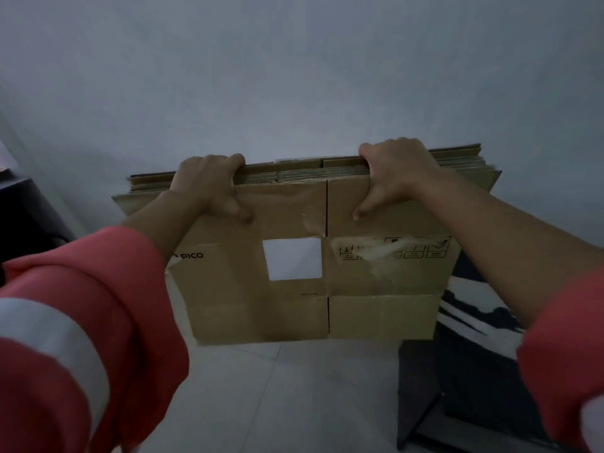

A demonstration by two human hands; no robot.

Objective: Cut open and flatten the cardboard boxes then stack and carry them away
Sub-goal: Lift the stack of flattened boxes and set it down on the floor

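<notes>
Left hand (209, 184): fingers hooked over the top edge of the stack of flattened boxes (376, 315), thumb pressed down the front face. Right hand (395, 171): same grip further along the same edge, thumb angled inward. Both clamp the sheets together from above, the hands set apart on either side of the centre slit.

Stack stands on edge, broad face toward the camera, close in front of the pale wall (294, 76). Many layers show at the top edge, slightly fanned at the right corner. Front sheet carries a white label (292, 259), torn tape marks and printed handling symbols. Lower edge hangs over the light floor tiles (294, 403) — cannot tell whether it rests on them or is lifted clear.

Handling, as a judgement: corrugated board, stiff across each panel but hinged at creases and slits, so the loose flaps may swing. The bundle looks moderately heavy for its bulk, and smooth faces let inner sheets slide out — a top pinch alone risks shedding them. A hold under the bottom edge, or at both sides, would serve better for carrying.

Dark furniture (457, 387) stands just right of the stack; another dark object (19, 217) at far left.
</notes>
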